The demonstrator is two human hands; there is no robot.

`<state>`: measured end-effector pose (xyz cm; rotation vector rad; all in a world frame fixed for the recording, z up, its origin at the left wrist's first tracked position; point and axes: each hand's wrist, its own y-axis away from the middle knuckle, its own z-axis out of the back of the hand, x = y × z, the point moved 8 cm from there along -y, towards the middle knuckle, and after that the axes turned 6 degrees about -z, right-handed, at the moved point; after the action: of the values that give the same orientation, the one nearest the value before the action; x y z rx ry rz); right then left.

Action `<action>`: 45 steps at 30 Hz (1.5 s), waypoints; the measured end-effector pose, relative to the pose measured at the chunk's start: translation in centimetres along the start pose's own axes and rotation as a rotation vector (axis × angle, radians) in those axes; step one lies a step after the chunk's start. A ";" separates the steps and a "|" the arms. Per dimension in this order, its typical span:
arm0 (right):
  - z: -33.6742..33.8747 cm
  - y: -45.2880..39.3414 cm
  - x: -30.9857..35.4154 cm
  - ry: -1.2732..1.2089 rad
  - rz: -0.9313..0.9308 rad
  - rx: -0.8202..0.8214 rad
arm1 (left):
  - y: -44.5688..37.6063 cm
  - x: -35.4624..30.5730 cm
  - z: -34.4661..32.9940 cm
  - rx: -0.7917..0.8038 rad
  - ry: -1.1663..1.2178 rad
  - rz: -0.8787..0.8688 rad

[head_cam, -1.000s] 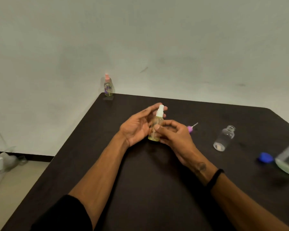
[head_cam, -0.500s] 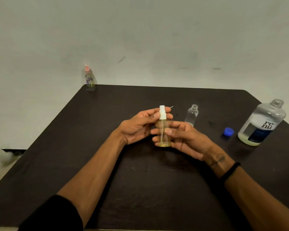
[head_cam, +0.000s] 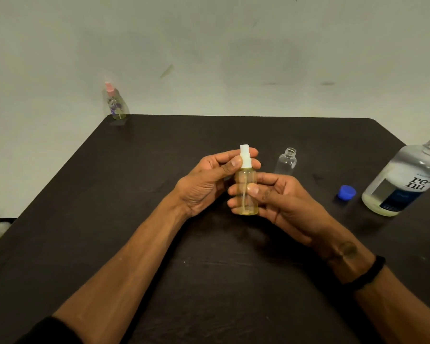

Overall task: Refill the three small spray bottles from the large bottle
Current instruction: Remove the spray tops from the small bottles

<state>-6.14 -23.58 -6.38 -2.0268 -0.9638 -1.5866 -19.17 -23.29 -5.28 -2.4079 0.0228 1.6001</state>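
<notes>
Just above the middle of the table point(head_cam: 209, 281), a small spray bottle point(head_cam: 246, 192) stands upright between both hands, filled nearly to the shoulder with yellowish liquid. The right hand point(head_cam: 281, 202) wraps its body, thumb across the front; the left hand point(head_cam: 206, 180) pinches the white spray cap point(head_cam: 245, 156) between thumb and fingers, likely screwing it on. The thin clear plastic should be light but would dent and spill if squeezed, so hold the body firmly yet gently and turn only the ribbed collar. At two o'clock from it stands an empty uncapped small bottle point(head_cam: 286, 162), easily tipped. Far out at three o'clock the large bottle point(head_cam: 405, 180) stands open, little liquid left, its blue cap point(head_cam: 346, 192) beside it. At eleven o'clock, on the table's far corner, stands a pink-capped spray bottle point(head_cam: 116, 103).
</notes>
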 end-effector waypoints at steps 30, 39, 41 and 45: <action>-0.2 0.1 0.4 0.010 0.090 -0.202 | 0.3 -0.1 -0.8 -0.112 -0.019 -0.016; 0.0 0.2 0.8 0.122 0.163 -0.260 | 0.3 -0.5 0.0 -0.163 -0.025 -0.065; 0.2 0.3 1.0 0.195 0.206 -0.299 | 0.3 -0.5 0.1 -0.181 -0.041 -0.080; 0.3 0.7 1.6 0.352 0.294 -0.377 | 0.3 -0.7 0.3 -0.254 -0.040 -0.108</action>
<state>-5.22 -23.37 -4.90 -1.9055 -0.2389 -1.9693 -19.76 -23.63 -4.85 -2.5102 -0.3307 1.6899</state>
